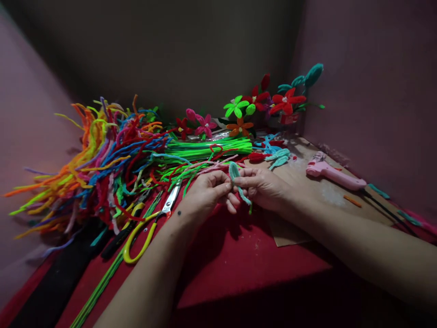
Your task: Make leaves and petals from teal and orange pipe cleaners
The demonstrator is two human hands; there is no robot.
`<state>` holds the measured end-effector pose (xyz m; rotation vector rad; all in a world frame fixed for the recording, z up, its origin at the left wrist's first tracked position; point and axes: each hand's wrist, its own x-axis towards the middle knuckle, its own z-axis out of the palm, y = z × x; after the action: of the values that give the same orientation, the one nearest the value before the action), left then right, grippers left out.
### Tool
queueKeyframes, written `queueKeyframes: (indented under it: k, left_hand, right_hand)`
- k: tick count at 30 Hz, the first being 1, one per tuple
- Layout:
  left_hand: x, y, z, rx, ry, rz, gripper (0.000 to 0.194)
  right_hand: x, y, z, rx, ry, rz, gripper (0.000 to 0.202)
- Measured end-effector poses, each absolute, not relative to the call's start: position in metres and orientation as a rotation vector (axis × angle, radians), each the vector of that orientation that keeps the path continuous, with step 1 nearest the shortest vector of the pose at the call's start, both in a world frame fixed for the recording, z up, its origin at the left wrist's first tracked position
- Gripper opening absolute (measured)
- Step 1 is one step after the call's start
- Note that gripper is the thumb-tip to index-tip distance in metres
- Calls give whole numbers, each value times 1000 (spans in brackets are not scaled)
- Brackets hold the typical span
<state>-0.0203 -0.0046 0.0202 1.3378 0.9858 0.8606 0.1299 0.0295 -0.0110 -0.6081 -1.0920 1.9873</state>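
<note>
Both hands (210, 186) (264, 187) pinch the teal fuzzy loop (234, 171) between them.

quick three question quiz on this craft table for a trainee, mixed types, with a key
1. True or false: the yellow-handled scissors lie nearer the left hand than the right hand.

2. Which lies on the cardboard?
A. the scissors
B. the pink glue gun
C. the multicoloured heap

3. Fill the gap: the fingers of both hands hold a looped fuzzy piece coloured ____.

Key: 1. True; 2. B; 3. turquoise
</note>
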Motion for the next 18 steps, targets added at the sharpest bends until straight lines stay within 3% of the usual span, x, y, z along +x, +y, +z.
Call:
queueKeyframes:
  k: [8, 13, 18]
  left_hand:
    - [-24, -2, 26, 1456, 1231, 880, 11]
    - [-33, 5, 22, 1479, 1159, 1079, 23]
    - [-27, 3, 19, 1518, 1178, 1097, 17]
  right_hand:
    - [128, 25, -10, -816, -1233, 1753, 19]
    - [128, 25, -17, -824, -1292, 1766, 19]
    - [128, 23, -19, -805, -1397, 1811, 22]
